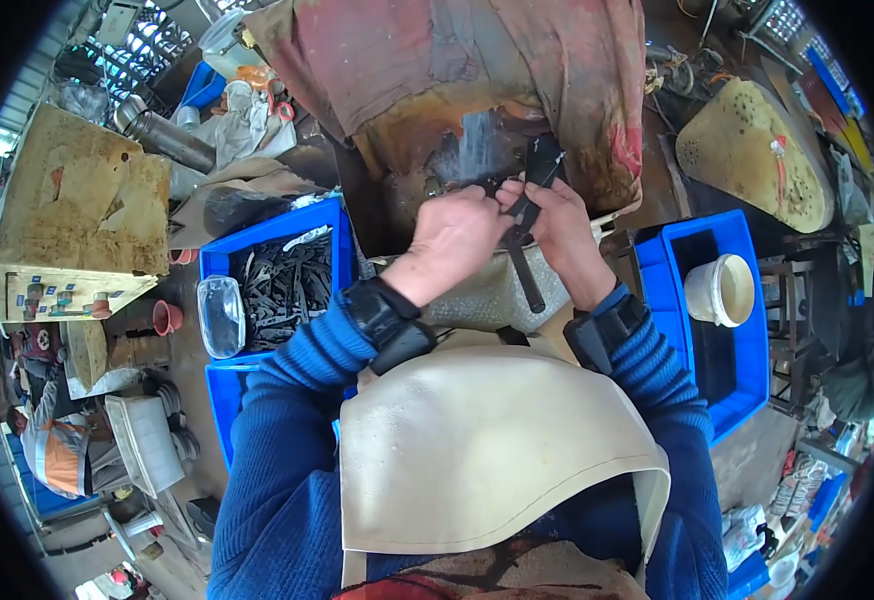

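Note:
In front of the apron, my right hand [565, 235] grips a dark metal piece [525, 272] with a broad black flat end up by the fingers and a narrow bar pointing down toward me. Its exact kind cannot be made out. My left hand [454, 240] is closed, its fingertips pinched on the same piece from the left and partly hidden behind the knuckles. Just beyond both hands, a pale blurred patch [476, 145] like a spray or a spinning wheel shows in a dark, wet recess. A stained reddish cloth [437, 60] hangs over that recess.
Left of me, a blue bin [267, 236] holds many dark flat metal strips [287, 285] and a clear plastic tub [221, 316]. On the right, another blue bin [750, 335] contains a white bucket [721, 290]. A person in an orange-and-grey vest [62, 455] is at far left.

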Demonstrator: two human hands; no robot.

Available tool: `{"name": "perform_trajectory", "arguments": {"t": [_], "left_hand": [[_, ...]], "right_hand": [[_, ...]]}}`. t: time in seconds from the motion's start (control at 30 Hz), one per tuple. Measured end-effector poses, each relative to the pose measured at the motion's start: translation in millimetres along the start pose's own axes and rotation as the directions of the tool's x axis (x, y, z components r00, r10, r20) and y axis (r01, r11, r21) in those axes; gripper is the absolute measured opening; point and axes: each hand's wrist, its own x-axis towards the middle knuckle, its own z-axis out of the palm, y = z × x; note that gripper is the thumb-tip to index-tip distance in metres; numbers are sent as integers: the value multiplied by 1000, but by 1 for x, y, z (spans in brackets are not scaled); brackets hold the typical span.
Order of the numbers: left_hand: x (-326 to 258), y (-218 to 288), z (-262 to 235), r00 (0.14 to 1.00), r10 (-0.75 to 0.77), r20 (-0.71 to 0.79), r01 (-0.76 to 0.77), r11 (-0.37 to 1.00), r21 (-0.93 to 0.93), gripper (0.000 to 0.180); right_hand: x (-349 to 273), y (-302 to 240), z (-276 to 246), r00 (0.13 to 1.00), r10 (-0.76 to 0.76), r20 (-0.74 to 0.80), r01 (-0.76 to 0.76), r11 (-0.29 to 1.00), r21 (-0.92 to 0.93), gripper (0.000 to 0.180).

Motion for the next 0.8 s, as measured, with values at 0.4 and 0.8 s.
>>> {"name": "perform_trajectory", "arguments": {"t": [0.4, 0.8], "left_hand": [[15, -118, 72, 766, -515, 385, 526, 156, -836, 39], [8, -140, 132, 990, -41, 133, 97, 888, -449, 33]], "right_hand": [[-13, -15, -39, 1000, 9, 7, -8, 982, -186, 24], [-48, -29, -68, 986, -34, -165, 3, 983, -183, 25]]}}
